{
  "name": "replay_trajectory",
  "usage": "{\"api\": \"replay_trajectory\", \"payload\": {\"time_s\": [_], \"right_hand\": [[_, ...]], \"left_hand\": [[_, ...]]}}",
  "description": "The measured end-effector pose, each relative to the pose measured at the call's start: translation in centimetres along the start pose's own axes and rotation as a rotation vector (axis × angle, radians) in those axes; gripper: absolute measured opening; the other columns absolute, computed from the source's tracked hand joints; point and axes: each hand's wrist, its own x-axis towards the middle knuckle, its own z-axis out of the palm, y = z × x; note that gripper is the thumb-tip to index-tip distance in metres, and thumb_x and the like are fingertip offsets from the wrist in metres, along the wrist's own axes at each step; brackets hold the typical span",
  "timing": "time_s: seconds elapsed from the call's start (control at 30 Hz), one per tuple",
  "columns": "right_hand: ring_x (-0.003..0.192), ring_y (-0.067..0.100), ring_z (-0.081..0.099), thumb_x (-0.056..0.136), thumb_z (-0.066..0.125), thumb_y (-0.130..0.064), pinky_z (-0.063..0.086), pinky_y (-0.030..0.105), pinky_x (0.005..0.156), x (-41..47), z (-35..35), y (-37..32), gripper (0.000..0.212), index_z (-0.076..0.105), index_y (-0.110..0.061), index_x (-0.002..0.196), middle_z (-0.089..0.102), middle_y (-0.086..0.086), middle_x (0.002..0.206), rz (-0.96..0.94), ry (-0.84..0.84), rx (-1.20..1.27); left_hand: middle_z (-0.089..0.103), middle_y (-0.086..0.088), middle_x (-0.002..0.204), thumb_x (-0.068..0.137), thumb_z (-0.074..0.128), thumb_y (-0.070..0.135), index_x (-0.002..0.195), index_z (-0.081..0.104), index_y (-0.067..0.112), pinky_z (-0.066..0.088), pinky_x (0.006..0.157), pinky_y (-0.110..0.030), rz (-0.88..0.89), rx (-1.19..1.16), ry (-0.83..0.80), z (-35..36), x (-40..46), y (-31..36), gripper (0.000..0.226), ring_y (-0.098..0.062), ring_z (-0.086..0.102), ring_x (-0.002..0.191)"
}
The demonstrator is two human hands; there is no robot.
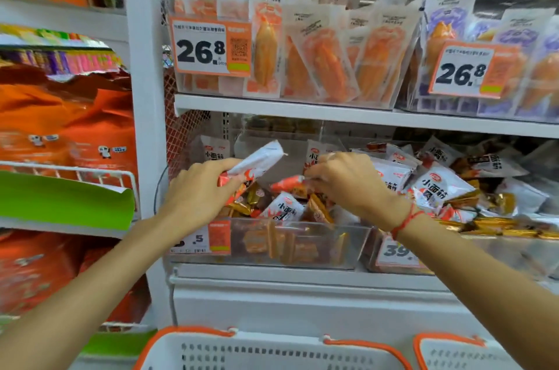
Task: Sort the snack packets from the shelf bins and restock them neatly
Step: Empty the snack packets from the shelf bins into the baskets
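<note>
Over the lower shelf's left bin (348, 244), both hands work the loose snack packets (286, 207). Left hand (196, 191) grips a white-and-red packet (257, 162), fingers curled round its lower end, top end angled up to the right, clear of the pile. Right hand (348, 179) pinches a small red packet (287, 183) by one end, just above the heap, w/ a red string bracelet (406, 220) on the wrist. Bin is clear plastic, front wall at the shelf's front edge, orange price tag (208, 238) on its front left corner. Right-hand bin (484, 251) next to it holds more white packets & gold-wrapped ones, heaped. Upper shelf (332, 111): two clear bins of upright orange snack pouches (320, 61), each w/ a 26.8 tag (208, 47). Two white baskets (272, 351) w/ orange rims sit below, at the bottom edge of view. Orange bags (69, 127) fill the rack to the left.
</note>
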Motion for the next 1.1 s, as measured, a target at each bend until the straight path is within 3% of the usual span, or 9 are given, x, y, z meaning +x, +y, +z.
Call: {"api": "replay_trajectory", "payload": {"time_s": [0.17, 0.3, 0.37, 0.53, 0.63, 0.73, 0.83, 0.97, 1.1], "right_hand": [[0.074, 0.010, 0.066, 0.084, 0.072, -0.038, 0.051, 0.027, 0.059, -5.6, -5.0, -2.5, 0.017, 0.078, -0.023, 0.091, 0.075, -0.007, 0.087, 0.219, 0.254, 0.447], [0.075, -0.001, 0.063, 0.082, 0.071, -0.043, 0.046, 0.017, 0.064, -10.7, -5.6, -3.2, 0.020, 0.077, -0.029, 0.094, 0.071, -0.018, 0.089, 0.249, -0.035, 0.662], [0.077, 0.000, 0.064, 0.083, 0.069, -0.045, 0.048, 0.023, 0.065, -12.1, -5.1, -3.6, 0.018, 0.075, -0.032, 0.093, 0.071, -0.020, 0.087, 0.178, -0.236, 0.710], [0.081, 0.000, 0.063, 0.089, 0.058, -0.052, 0.053, 0.028, 0.069, -13.0, -2.9, -5.3, 0.027, 0.074, -0.032, 0.099, 0.072, -0.015, 0.092, 0.070, -0.526, 0.649], [0.076, -0.003, 0.062, 0.092, 0.059, -0.044, 0.051, 0.022, 0.066, -11.2, -2.7, -5.3, 0.022, 0.074, -0.031, 0.100, 0.073, -0.013, 0.091, 0.084, -0.405, 0.676], [0.075, 0.001, 0.062, 0.092, 0.060, -0.040, 0.052, 0.024, 0.066, -7.1, -2.4, -4.6, 0.019, 0.073, -0.033, 0.104, 0.071, -0.015, 0.089, 0.119, -0.251, 0.675], [0.076, 0.001, 0.059, 0.092, 0.062, -0.035, 0.049, 0.025, 0.070, -1.5, 0.1, -4.0, 0.020, 0.071, -0.031, 0.109, 0.068, -0.015, 0.090, 0.128, -0.200, 0.658], [0.114, 0.011, 0.053, 0.085, 0.070, -0.040, 0.041, 0.023, 0.094, 5.8, 4.9, -5.0, 0.060, 0.048, -0.022, 0.138, 0.056, -0.007, 0.128, 0.060, -0.518, 0.638], [0.133, 0.016, 0.036, 0.083, 0.070, -0.045, 0.028, 0.020, 0.103, 10.9, 9.5, -6.6, 0.083, 0.026, -0.021, 0.149, 0.038, -0.002, 0.144, 0.020, -0.925, 0.681]], "left_hand": [[0.069, 0.010, 0.079, 0.094, 0.050, 0.051, 0.117, 0.059, 0.053, 0.049, 0.065, -0.033, 0.046, -0.086, 0.029, -3.3, -5.5, 3.1, 0.024, -0.012, 0.061, 0.072], [0.061, 0.016, 0.067, 0.084, 0.040, 0.073, 0.094, 0.062, 0.048, 0.041, 0.059, -0.030, 0.011, 0.037, -0.279, -4.7, -8.7, 4.3, 0.035, -0.007, 0.057, 0.070], [0.056, 0.012, 0.067, 0.087, 0.046, 0.065, 0.079, 0.058, 0.043, 0.035, 0.056, -0.028, -0.001, 0.146, -0.482, -4.0, -10.0, 4.2, 0.026, -0.009, 0.054, 0.070], [0.067, 0.018, 0.108, 0.093, 0.051, 0.039, 0.112, 0.061, 0.045, 0.045, 0.072, -0.028, 0.008, 0.237, -0.700, -1.5, -11.9, 2.8, 0.023, -0.008, 0.061, 0.097], [0.057, 0.030, 0.121, 0.095, 0.052, 0.031, 0.123, 0.057, 0.050, 0.049, 0.091, -0.031, -0.030, 0.069, -0.442, -1.3, -10.8, 1.3, 0.034, 0.001, 0.057, 0.112], [0.051, 0.017, 0.138, 0.096, 0.050, 0.023, 0.133, 0.053, 0.037, 0.040, 0.101, -0.032, 0.022, 0.092, -0.054, 0.0, -9.1, -1.3, 0.039, -0.010, 0.047, 0.127], [0.041, 0.002, 0.150, 0.092, 0.042, 0.032, 0.147, 0.038, 0.024, 0.022, 0.113, -0.032, 0.100, 0.306, -0.023, 1.8, -8.3, -4.4, 0.055, -0.020, 0.038, 0.137], [0.045, 0.002, 0.144, 0.089, 0.045, 0.036, 0.149, 0.031, 0.025, 0.005, 0.118, -0.033, 0.153, 0.377, -0.058, 3.0, -8.5, -6.8, 0.063, -0.019, 0.035, 0.136], [0.045, 0.002, 0.141, 0.080, 0.050, 0.034, 0.148, 0.031, 0.026, 0.009, 0.118, -0.037, 0.171, 0.333, -0.030, 3.4, -8.4, -6.9, 0.071, -0.019, 0.037, 0.134]]}}
